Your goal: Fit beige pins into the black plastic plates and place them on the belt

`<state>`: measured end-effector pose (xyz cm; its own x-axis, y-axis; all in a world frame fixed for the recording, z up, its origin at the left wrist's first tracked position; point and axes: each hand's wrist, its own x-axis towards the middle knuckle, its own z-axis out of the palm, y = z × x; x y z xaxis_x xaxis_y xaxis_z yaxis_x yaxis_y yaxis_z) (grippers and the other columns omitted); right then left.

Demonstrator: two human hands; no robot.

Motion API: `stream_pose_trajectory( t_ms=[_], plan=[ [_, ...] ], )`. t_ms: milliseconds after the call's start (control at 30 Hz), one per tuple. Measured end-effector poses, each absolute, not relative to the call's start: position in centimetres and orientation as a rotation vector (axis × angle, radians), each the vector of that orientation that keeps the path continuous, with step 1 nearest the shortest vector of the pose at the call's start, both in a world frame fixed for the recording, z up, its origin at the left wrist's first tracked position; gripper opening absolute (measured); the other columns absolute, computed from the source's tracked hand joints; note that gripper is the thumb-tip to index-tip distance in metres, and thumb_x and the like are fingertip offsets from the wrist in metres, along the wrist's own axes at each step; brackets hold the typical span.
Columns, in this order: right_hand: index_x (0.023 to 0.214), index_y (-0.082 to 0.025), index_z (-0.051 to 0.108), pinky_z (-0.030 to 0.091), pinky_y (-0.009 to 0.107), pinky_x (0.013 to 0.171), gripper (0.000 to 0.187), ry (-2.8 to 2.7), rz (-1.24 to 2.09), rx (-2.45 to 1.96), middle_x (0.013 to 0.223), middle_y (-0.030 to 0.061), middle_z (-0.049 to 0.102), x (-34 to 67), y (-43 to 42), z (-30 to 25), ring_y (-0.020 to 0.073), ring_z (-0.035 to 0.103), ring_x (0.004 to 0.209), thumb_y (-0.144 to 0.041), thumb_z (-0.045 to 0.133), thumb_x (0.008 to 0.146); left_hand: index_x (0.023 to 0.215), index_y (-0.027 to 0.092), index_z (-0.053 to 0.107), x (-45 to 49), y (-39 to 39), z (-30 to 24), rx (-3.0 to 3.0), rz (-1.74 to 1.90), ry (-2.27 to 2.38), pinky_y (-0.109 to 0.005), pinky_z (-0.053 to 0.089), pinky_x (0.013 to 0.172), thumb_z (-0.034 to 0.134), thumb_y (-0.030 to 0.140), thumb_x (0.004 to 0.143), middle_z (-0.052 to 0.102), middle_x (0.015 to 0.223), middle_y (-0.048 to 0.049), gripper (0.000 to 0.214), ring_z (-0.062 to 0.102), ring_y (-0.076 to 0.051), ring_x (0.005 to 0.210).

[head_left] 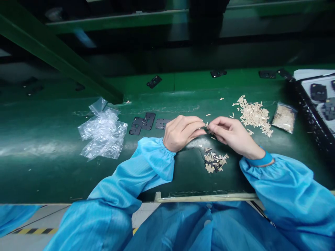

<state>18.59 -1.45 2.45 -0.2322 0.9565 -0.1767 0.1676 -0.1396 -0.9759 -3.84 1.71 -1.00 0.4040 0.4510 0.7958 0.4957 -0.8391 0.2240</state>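
Observation:
My left hand [183,131] reaches in from the left above the green surface, its fingers pressed together. My right hand [230,134] faces it, thumb and forefinger in a pinch. The fingertips of both hands almost meet over a few small pale pieces [208,114]; whatever they grip is too small to make out. Just left of my left hand, a flat black plastic part [161,123] is partly covered by the hand. A mixed pile of small beige and black pieces [216,162] lies below the fingertips. Beyond my right hand spreads a larger heap of beige pieces [255,115].
Clear plastic bags [104,134] are piled at the left, beside joined black plastic parts [142,123]. A filled clear bag [284,118] lies right of the beige heap. A black-edged tray [311,115] stands far right. A green post [86,78] rises behind.

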Motion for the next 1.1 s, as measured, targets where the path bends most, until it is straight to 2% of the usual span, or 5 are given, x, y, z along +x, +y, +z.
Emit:
stream_pose_trajectory(
  t_ms=[133,367,533,767,1100],
  plan=[
    [0.084,-0.015,0.066,0.018,0.021,0.04,0.031,-1.058,2.094,-1.073,0.07,-0.0019,0.056,18.3,-1.7,3.2,0.0036,0.03,0.045,-0.044,0.074,0.09,0.114,0.026,0.067,-3.9,1.7,-0.8,-2.542,-1.439,-0.781,-0.025,0.054,0.079,0.071,0.044,0.092,0.078,0.1,-0.0014,0.028,0.072,-0.013,0.085],
    [0.082,-0.016,0.065,0.017,0.019,0.041,0.027,-0.891,2.166,-1.016,0.06,-0.0067,0.046,18.1,-1.8,3.4,0.0043,0.031,0.047,-0.033,0.085,0.078,0.113,0.028,0.071,-4.0,1.4,-1.1,-2.64,-1.37,-0.857,-0.027,0.054,0.081,0.068,0.047,0.093,0.078,0.104,-0.0033,0.028,0.072,-0.015,0.09],
    [0.08,-0.017,0.065,0.021,0.022,0.044,0.023,-1.063,1.805,-1.193,0.056,-0.0071,0.047,18.2,-1.5,2.7,0.0055,0.032,0.045,-0.034,0.08,0.08,0.118,0.026,0.071,-4.2,1.9,-0.7,-2.855,-1.244,-1.16,-0.033,0.051,0.093,0.064,0.044,0.096,0.075,0.115,-0.0071,0.029,0.069,-0.02,0.102],
    [0.08,-0.019,0.068,0.051,0.027,0.063,0.013,-1.129,1.104,-1.372,0.065,-0.0008,0.064,18.8,-0.4,1.1,0.0136,0.061,0.062,-0.03,0.075,0.083,0.105,0.02,0.07,-8.6,10.5,0.2,-2.63,-1.1,-1.865,-0.038,0.045,0.1,0.067,0.023,0.094,0.072,0.113,-0.0077,0.012,0.063,-0.023,0.104],
    [0.082,-0.019,0.066,0.052,0.027,0.056,0.02,-1.103,0.98,-1.375,0.064,-0.0007,0.065,19.1,-0.1,0.9,0.0139,0.062,0.056,-0.036,0.076,0.082,0.058,0.023,0.033,-10.0,21.1,-1.1,-2.374,-1.163,-2.284,-0.044,0.04,0.105,0.082,0.024,0.081,0.048,0.061,0.0022,0.054,0.058,-0.021,0.096]
  ],
)
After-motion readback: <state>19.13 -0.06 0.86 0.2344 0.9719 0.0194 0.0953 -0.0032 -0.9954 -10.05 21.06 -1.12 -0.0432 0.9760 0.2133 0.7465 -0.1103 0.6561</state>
